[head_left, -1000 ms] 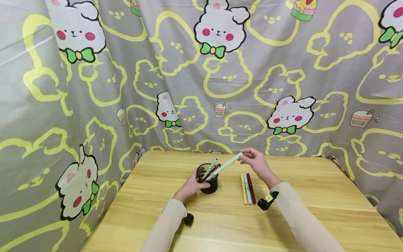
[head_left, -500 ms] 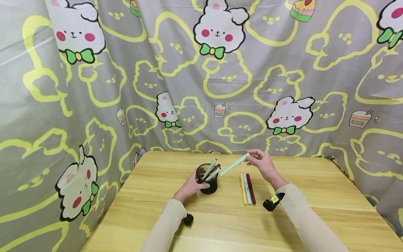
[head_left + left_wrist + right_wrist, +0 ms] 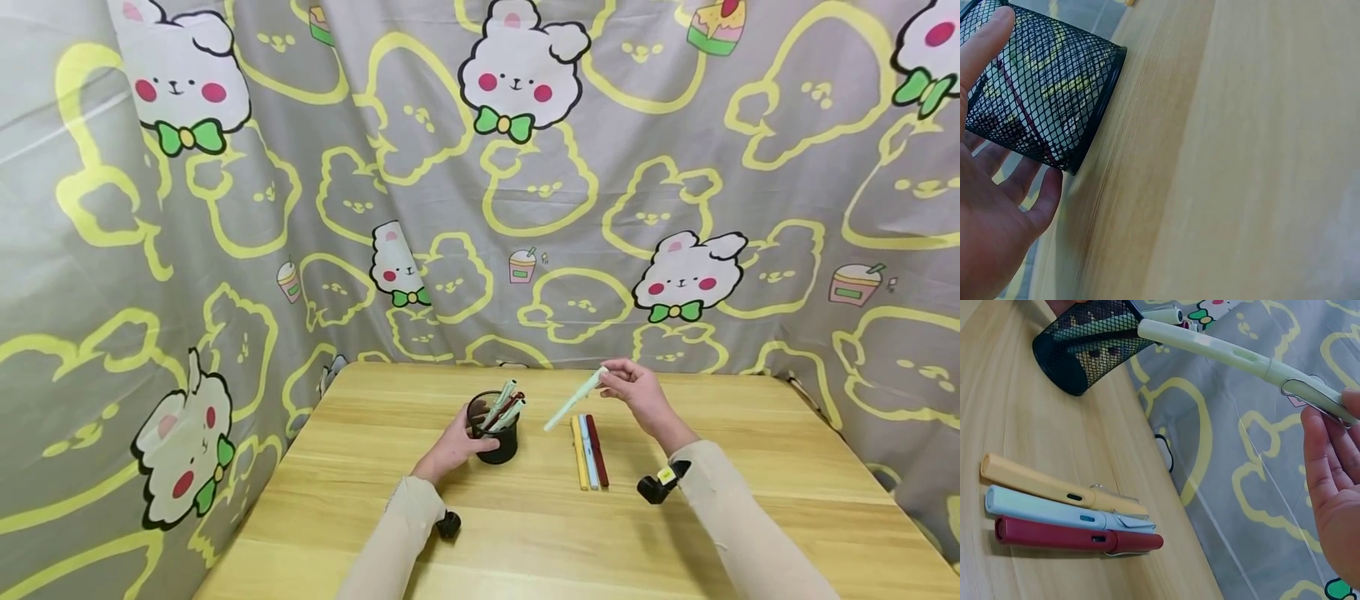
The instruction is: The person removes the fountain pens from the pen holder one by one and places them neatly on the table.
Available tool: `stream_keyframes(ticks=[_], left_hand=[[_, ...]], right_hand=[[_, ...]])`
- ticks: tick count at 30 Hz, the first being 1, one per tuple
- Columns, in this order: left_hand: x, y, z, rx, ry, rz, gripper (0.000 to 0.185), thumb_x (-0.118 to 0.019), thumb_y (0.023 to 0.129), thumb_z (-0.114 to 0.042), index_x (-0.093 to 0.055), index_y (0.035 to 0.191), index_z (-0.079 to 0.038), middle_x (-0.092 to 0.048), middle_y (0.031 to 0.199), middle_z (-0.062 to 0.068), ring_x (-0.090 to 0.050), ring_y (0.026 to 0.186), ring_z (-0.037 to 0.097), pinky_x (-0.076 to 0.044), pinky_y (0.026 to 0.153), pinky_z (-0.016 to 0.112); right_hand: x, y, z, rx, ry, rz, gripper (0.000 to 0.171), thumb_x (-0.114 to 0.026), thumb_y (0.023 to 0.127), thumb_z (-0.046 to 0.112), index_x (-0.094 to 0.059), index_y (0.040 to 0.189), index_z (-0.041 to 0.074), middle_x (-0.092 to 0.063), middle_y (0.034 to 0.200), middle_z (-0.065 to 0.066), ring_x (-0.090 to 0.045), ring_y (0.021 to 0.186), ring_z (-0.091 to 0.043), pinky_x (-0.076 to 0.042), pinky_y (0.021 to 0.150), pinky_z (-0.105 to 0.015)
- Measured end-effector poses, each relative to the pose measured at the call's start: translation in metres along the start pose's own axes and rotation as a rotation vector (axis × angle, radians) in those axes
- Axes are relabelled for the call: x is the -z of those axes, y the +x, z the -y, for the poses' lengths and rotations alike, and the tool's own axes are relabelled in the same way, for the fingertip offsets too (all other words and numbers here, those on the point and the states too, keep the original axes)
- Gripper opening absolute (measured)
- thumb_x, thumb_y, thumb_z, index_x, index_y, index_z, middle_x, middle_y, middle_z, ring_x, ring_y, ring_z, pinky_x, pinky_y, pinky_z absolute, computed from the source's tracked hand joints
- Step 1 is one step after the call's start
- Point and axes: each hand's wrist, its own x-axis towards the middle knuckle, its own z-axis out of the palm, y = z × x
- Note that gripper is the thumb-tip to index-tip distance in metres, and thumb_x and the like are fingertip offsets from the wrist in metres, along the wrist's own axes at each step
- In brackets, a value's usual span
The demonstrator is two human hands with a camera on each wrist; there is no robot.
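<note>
A black mesh pen holder (image 3: 498, 446) stands on the table with several pens (image 3: 501, 410), light green and dark red, leaning in it. My left hand (image 3: 455, 443) grips its side, thumb in front and fingers around the far side, as the left wrist view shows. To the right of the holder, my right hand (image 3: 636, 393) pinches a light green fountain pen (image 3: 1222, 351) by its capped end near the metal clip. The pen is in the air, slanting down toward the holder and apart from it.
Three capped pens lie side by side right of the holder: a yellow pen (image 3: 1047, 485), a light blue pen (image 3: 1066, 510) and a dark red pen (image 3: 1072, 535). A patterned curtain (image 3: 450, 192) hangs behind and left of the wooden table (image 3: 525, 542).
My right hand has drawn the light green pen up out of the holder and moved it to the right. The left hand has stayed on the holder.
</note>
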Motion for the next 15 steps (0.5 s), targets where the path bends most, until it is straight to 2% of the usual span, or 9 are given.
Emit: stream_keyframes(ticks=[15], left_hand=[[-0.0004, -0.0006, -0.0002, -0.017, 0.021, 0.009, 0.079, -0.073, 0.082, -0.007, -0.026, 0.145, 0.004, -0.039, 0.14, 0.024, -0.041, 0.124, 0.04, -0.034, 0.101, 0.05]], right_hand=[[0.0101, -0.007, 0.0007, -0.048, 0.013, -0.068, 0.012, -0.062, 0.091, 0.003, -0.06, 0.099, 0.011, -0.067, 0.084, 0.002, -0.065, 0.076, -0.011, -0.054, 0.071, -0.026]])
